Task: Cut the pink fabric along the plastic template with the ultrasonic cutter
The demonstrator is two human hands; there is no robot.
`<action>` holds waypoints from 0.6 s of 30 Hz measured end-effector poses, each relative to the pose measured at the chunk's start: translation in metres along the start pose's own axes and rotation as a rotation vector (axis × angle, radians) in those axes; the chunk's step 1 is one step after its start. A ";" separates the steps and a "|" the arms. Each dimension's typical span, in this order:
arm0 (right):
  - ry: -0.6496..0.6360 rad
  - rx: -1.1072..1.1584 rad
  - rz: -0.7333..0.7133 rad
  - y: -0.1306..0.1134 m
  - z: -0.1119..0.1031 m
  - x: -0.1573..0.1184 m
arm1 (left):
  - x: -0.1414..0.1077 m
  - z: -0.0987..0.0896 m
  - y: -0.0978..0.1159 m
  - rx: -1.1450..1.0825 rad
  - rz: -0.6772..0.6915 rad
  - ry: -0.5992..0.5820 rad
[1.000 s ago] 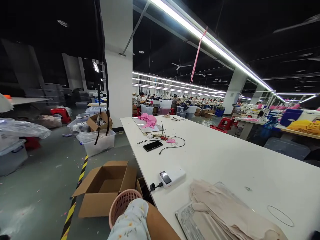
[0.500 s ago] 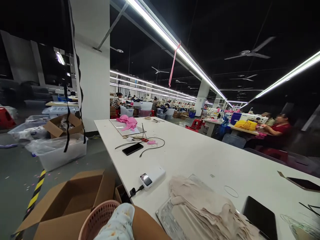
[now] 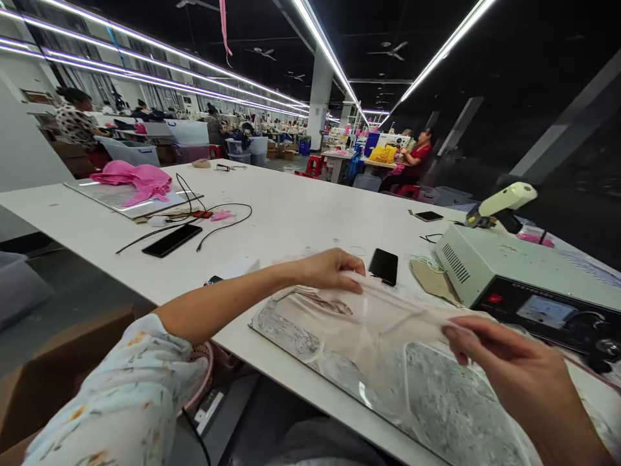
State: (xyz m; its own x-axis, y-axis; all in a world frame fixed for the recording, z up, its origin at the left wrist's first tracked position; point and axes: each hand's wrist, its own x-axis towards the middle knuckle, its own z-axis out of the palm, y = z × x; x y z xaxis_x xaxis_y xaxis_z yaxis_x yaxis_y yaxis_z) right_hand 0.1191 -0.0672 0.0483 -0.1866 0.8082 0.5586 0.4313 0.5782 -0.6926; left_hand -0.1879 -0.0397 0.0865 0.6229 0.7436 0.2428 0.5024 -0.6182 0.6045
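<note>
A thin, pale beige piece of fabric (image 3: 388, 317) stretches between my two hands, low over a clear-topped board (image 3: 451, 388) at the table's near edge. My left hand (image 3: 334, 268) pinches its far left corner. Fingers and thumb of my right hand (image 3: 499, 349) close on its right end. Under and behind the cloth, part of a stack of beige fabric shows, mostly covered. A black phone (image 3: 383, 266) lies just beyond the cloth.
To the right stands a pale green machine box (image 3: 524, 259) with a dial. Further left are pink fabric (image 3: 133, 180) on a board, a second phone (image 3: 173, 240) and cables. A pink basket (image 3: 201, 372) sits below the table edge. Several people work at sewing tables behind.
The view has swung to the right. Both hands are now in view, with the beige fabric held between them; before, only the left sleeve and part of the arm showed near the basket.
</note>
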 end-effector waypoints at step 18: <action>-0.169 -0.297 -0.644 0.014 0.055 -0.044 | -0.078 0.051 -0.061 0.575 0.357 -0.034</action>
State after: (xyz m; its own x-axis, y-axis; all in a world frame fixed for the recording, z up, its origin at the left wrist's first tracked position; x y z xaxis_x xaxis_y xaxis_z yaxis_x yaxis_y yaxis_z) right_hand 0.0846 -0.0884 -0.0115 -0.6072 0.3383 0.7189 0.4070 0.9095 -0.0842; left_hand -0.2365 -0.0729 -0.0078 0.8236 0.4662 0.3230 0.4957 -0.8684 -0.0104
